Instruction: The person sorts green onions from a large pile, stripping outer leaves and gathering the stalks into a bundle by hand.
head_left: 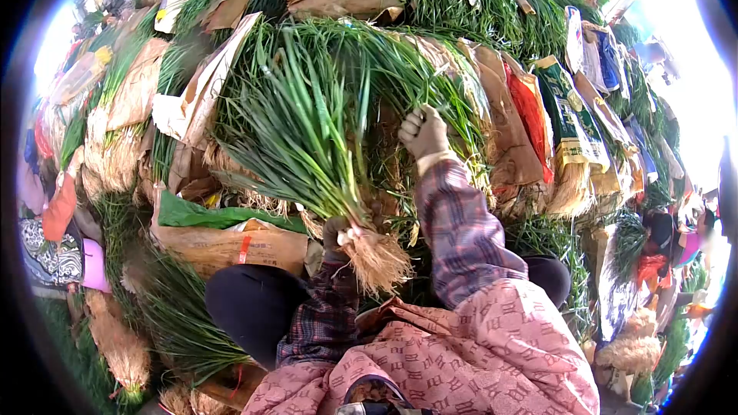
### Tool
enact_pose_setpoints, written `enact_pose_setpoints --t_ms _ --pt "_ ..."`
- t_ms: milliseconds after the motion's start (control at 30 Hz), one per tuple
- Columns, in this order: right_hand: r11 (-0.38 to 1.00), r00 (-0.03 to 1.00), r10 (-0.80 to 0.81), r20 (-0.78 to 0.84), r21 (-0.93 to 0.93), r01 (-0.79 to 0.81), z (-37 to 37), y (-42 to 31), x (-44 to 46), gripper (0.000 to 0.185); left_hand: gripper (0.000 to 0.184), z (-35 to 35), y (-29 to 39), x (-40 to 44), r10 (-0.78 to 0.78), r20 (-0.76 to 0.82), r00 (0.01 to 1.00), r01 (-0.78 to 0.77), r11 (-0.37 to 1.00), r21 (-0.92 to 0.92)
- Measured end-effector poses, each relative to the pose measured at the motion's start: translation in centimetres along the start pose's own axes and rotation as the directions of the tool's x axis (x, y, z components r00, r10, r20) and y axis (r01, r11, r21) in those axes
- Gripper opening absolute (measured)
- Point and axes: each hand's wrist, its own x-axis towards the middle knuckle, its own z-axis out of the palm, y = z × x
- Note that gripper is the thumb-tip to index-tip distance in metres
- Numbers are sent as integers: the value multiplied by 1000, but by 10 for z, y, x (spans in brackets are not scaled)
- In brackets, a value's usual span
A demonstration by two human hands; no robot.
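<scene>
In a grey glove, my left hand (pixel 336 237) is wrapped round the lower stems of a bunch of green onions (pixel 319 154). White bulbs and pale roots (pixel 378 261) stick out beside it, and the long leaves fan up and to the left. My right hand (pixel 423 131), gloved too, is closed at the leaves of the pile (pixel 384 61) in front, to the right of the bunch. Its fingers are pressed together over green leaves, though what they grip is too small to make out.
Brown paper and a green sheet (pixel 231 238) lie left of my knees. Wrapped bundles (pixel 131 115) stand at the left, with more bundles and a printed green bag (pixel 565 107) at the right. People sit at the far left and right edges.
</scene>
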Motion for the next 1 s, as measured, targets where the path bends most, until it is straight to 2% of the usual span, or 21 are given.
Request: enact_pose_setpoints --t_ms 33,67,133,167,233,267,333,367,400,433,467,500,567,600,733,767,800,833,933,967,1000 --pt "998 999 -14 34 -61 17 1 -9 -20 14 64 10 4 18 -89 109 990 105 981 -160" --pt "839 988 -72 136 -528 134 -12 -13 -42 14 79 23 11 35 -136 204 970 185 951 -246" --pt "333 933 201 300 -916 223 -50 -13 -82 13 78 53 15 53 -14 148 989 64 939 -339" --pt "17 880 420 223 -971 238 -71 -10 -103 15 78 58 13 61 79 173 982 -10 928 -372" --pt "-577 697 695 -176 -715 395 -98 0 -143 24 74 60 17 77 62 189 980 1 948 -317" --pt "-654 655 724 -218 -519 550 -106 4 -145 30 70 63 16 75 14 20 1000 -7 950 -313" --pt "-565 566 824 33 113 817 -117 6 -116 29 72 51 9 64 -31 -163 986 -20 953 -302" --pt "-799 861 503 -75 -420 430 -74 3 -106 28 76 23 3 58 -67 -115 991 24 940 -341" --pt "-565 983 79 -167 -820 -94 -28 1 -97 27 77 10 1 50 -126 -114 985 74 921 -382" --pt "-652 978 -29 207 -745 138 -14 -3 -76 28 76 11 2 49 -130 -99 987 82 916 -393" --pt "-482 946 -184 268 -863 151 0 -7 -54 31 76 13 3 47 -135 -84 987 90 910 -404" --pt "-711 962 -240 131 -698 -82 17 -10 -36 30 76 16 4 46 -139 -69 988 98 904 -415" --pt "-840 883 -163 -441 -407 -358 12 -11 3 26 72 28 9 52 -118 -91 989 67 896 -439" --pt "-823 910 -192 -368 -444 -354 3 -10 1 22 72 18 12 56 -125 15 992 120 900 -420" --pt "-758 987 -137 -88 -633 -161 28 -43 -47 25 76 9 16 53 -178 7 984 164 894 -416" --pt "-653 988 -154 14 -751 -91 46 -59 -64 31 73 -8 11 52 -157 209 965 228 897 -379" --pt "-706 926 -181 332 -699 113 40 -74 -69 31 73 -10 15 53 -170 215 962 239 903 -356" --pt "-453 822 -286 492 -826 336 35 -80 -68 31 72 -7 16 50 -184 218 959 251 908 -337" --pt "-867 954 -147 260 -499 3 -1 -57 -75 31 71 11 16 39 -185 -59 981 145 900 -411" --pt "-736 961 -176 213 -677 15 13 -48 -94 31 70 14 18 40 -195 -87 977 154 924 -349" --pt "-758 918 -196 345 -647 81 17 -39 -104 32 68 18 17 40 -180 -118 977 132 934 -331"
